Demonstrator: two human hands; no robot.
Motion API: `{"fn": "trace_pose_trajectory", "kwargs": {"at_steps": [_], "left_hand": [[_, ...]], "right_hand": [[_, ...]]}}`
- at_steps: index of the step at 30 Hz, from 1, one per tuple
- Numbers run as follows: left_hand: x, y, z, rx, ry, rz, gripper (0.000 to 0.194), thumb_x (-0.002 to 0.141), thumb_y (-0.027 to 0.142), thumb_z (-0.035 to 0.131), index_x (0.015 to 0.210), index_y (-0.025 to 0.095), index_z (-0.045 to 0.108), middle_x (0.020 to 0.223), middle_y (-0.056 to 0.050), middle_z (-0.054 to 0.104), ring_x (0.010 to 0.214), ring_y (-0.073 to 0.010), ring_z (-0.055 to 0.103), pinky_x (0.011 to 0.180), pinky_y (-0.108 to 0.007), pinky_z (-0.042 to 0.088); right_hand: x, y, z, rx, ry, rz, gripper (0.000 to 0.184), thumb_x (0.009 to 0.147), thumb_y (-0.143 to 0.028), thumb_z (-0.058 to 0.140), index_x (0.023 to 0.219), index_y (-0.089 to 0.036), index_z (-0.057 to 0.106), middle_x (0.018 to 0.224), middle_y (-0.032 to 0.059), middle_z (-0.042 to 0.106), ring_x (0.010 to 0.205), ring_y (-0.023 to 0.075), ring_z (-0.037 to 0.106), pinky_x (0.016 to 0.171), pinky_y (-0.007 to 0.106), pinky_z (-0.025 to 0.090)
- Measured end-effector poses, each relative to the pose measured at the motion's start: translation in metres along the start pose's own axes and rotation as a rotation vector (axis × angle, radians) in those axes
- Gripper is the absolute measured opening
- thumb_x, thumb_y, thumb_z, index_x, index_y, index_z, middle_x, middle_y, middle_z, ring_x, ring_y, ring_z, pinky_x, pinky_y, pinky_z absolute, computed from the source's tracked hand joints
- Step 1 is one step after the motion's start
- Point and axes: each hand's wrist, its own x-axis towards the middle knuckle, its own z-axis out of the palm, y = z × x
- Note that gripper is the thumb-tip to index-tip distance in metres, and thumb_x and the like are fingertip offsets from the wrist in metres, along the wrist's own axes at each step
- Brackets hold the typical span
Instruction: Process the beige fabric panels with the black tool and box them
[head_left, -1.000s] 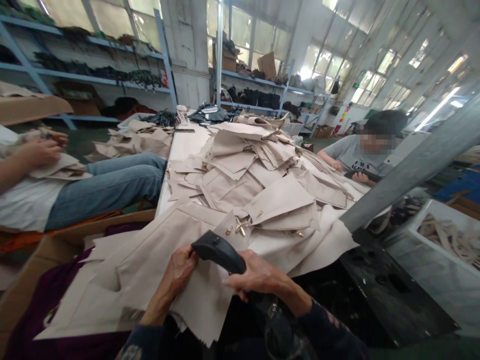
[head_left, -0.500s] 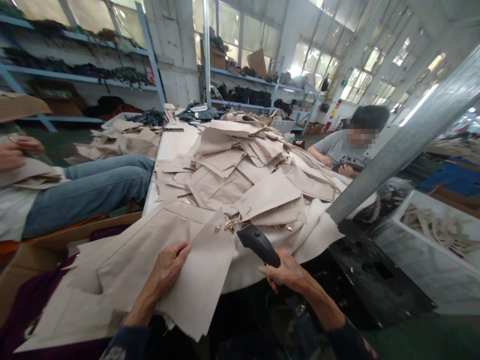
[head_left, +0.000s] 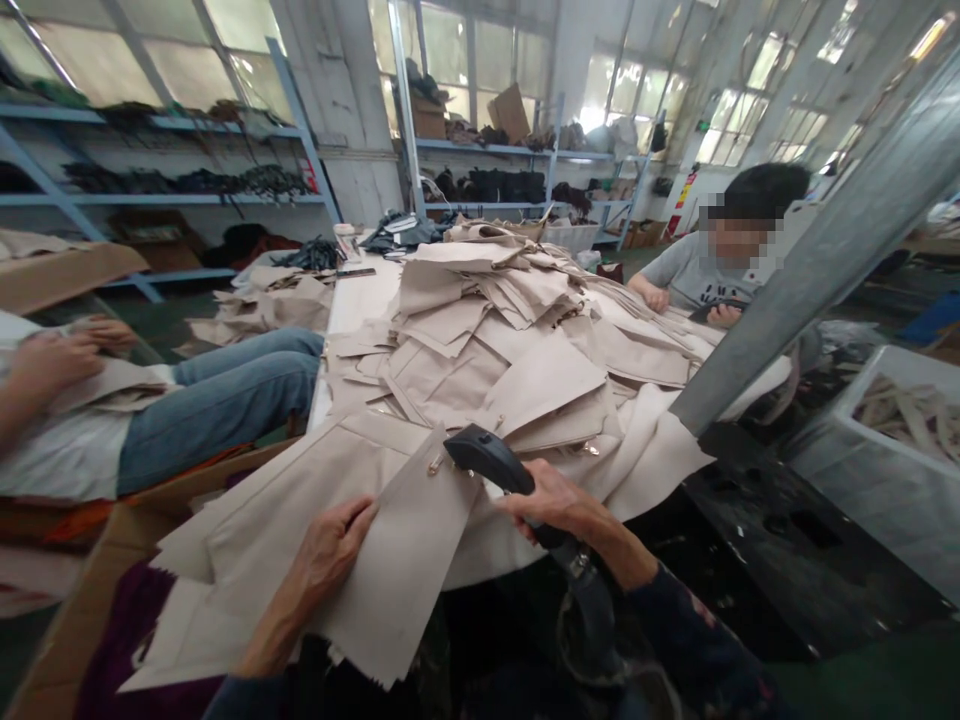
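Right hand (head_left: 551,505) and left hand (head_left: 326,560) are both at work, two in all, and each one is occupied. The right is wrapped around one black curved tool (head_left: 491,460), its fingers closed on the grip; the tool's nose lies over the upper corner of a beige panel (head_left: 412,545), just beside one gold-coloured fitting (head_left: 435,464). Whether nose and panel touch, I cannot tell. The left is closed at that panel's left edge, pinching it between thumb and fingers, though some fingertips are hidden. Several layers show along the panel's jagged lower edge, too closely stacked to count.

Under and beside the left forearm lie larger beige pieces (head_left: 277,500), more than one. Ahead, a pile of beige pieces (head_left: 465,350) covers much of one white table (head_left: 356,300); they overlap too much to number. Two more small fittings show at its near side, one (head_left: 499,422) close to the tool, the other (head_left: 592,451) farther right.

One cardboard box (head_left: 82,590) with purple cloth (head_left: 127,630) stands at the lower left. To the right are one slanting metal post (head_left: 825,240) and one white bin (head_left: 862,490) of beige strips (head_left: 911,420). Two other people sit near: one in jeans (head_left: 217,390) at left, one in a grey shirt (head_left: 679,275) at right.
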Motion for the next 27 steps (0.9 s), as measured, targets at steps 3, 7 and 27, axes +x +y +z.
{"fn": "trace_pose_trajectory", "kwargs": {"at_steps": [3,7,27], "left_hand": [[-0.004,-0.004,-0.011,0.071,0.015,0.009,0.037,0.086,0.048,0.039,0.077,0.020,0.061,0.075,-0.002,0.066,0.076,-0.0216,0.060,0.069,-0.025,0.043],[0.000,-0.012,-0.013,0.172,-0.021,0.051,0.035,0.089,0.044,0.035,0.075,0.021,0.057,0.073,-0.002,0.065,0.073,-0.0206,0.062,0.068,-0.025,0.042],[-0.047,0.030,0.088,0.769,0.285,0.249,0.044,0.083,0.002,0.036,0.122,0.002,0.057,0.130,-0.023,0.056,0.121,-0.0338,0.050,0.101,-0.047,0.036]], "right_hand": [[0.001,0.002,0.000,-0.022,-0.058,0.025,0.020,0.075,-0.032,0.064,0.077,-0.017,0.050,0.052,-0.0050,0.054,0.040,0.0089,0.051,0.036,0.018,0.044],[0.020,-0.003,0.012,0.002,-0.136,0.000,0.020,0.074,-0.031,0.064,0.075,-0.016,0.052,0.053,-0.0043,0.054,0.040,0.0088,0.050,0.036,0.019,0.044],[-0.047,0.012,-0.012,-0.083,0.082,-0.014,0.021,0.079,-0.033,0.062,0.073,-0.016,0.049,0.050,-0.0045,0.056,0.039,0.0087,0.051,0.038,0.018,0.041]]}}
